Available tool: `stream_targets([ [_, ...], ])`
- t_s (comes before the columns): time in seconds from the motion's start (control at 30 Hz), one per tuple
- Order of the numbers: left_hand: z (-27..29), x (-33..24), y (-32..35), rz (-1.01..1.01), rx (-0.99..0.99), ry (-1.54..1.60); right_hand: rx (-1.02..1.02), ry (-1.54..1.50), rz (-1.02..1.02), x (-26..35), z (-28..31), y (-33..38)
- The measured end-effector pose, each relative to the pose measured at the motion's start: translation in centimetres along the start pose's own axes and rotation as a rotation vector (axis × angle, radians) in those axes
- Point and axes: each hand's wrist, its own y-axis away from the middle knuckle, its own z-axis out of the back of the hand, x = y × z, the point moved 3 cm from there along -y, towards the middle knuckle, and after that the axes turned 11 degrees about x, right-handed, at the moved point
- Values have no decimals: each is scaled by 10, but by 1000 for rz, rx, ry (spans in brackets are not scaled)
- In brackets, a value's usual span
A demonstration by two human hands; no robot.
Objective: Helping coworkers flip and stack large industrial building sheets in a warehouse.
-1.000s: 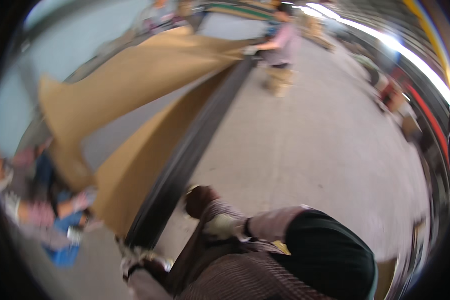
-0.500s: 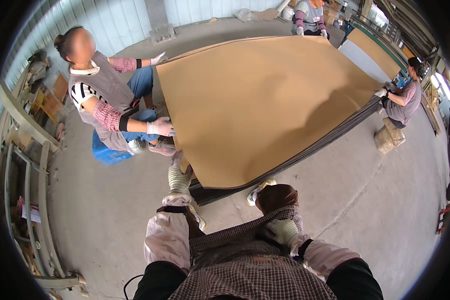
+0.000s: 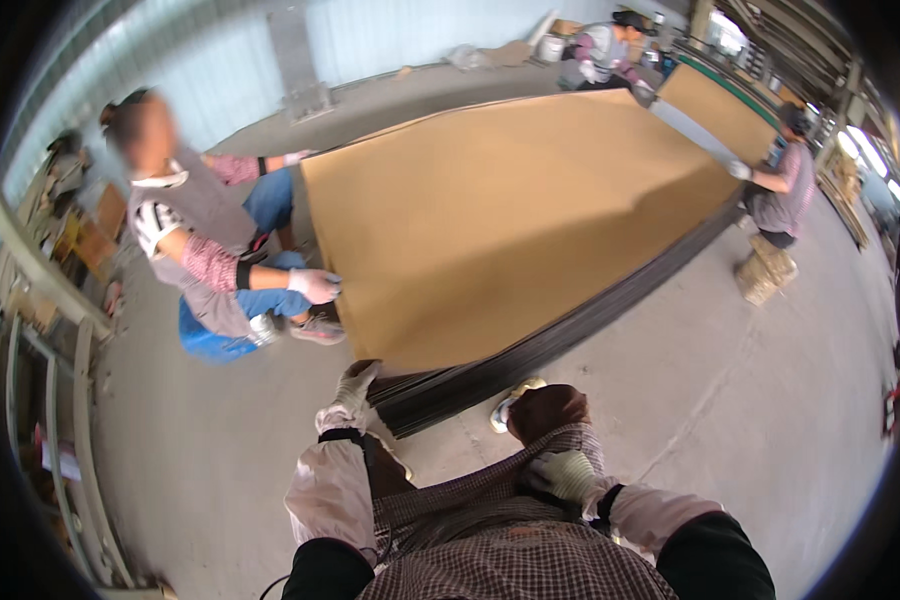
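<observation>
Left hand at brown sheet, right hand at apron, grips unclear; white bucket, contents hidden.

Brown sheet, raised a second ago, now down on stack; left fingers shifted to stack's near-left corner.

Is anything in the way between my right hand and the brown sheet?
Yes: in this view, your right knee, then the stack's dark side, lie between your right hand and the brown sheet. Nothing visible blocks your left hand.
</observation>
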Motion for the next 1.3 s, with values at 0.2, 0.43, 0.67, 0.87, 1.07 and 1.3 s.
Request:
stream_targets([
  [0.2,23,30,-20,-15,-78,-172,4,-23,30,-1,4,2],
  [0.43,61,65,-41,114,-285,-77,-14,-59,32,-6,-5,1],
  [0.67,74,90,-55,5,-293,-238,-110,-89,28,-5,-8,10],
  [0.87,103,127,-44,30,-313,-517,-118,-75,66,1,-4,0],
  [1.07,77,101,-6,129,-272,-261,-163,-93,67,-1,-4,9],
  [1.3,63,75,9,165,-143,42,-205,-96,97,-3,-10,4],
])
